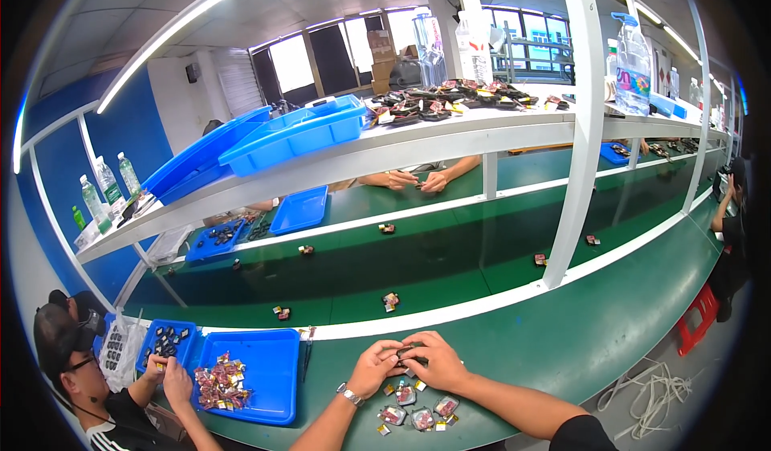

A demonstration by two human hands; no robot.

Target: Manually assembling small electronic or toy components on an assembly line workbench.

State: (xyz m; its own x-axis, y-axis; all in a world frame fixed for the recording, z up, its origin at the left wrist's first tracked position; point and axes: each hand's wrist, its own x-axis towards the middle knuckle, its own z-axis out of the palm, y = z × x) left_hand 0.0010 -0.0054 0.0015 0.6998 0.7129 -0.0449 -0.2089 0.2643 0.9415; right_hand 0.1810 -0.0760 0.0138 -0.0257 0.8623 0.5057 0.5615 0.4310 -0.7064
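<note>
Both of my hands are together above the green bench, fingers closed around a small dark piece, mostly hidden by them. My left hand, with a metal watch at the wrist, grips it from the left. From the right, my right hand bends its fingers over the top of the same piece. Just below my hands lies a group of small rounded casings with reddish wiring inside and little silver-and-yellow tabs beside them. A thin dark tool like tweezers lies left of my left hand.
Left of me, a blue tray holds a heap of red-wired parts. A co-worker sits beyond it, near a smaller tray of black pieces. Parts lie spaced along the green belt. A white post and loaded shelf stand ahead.
</note>
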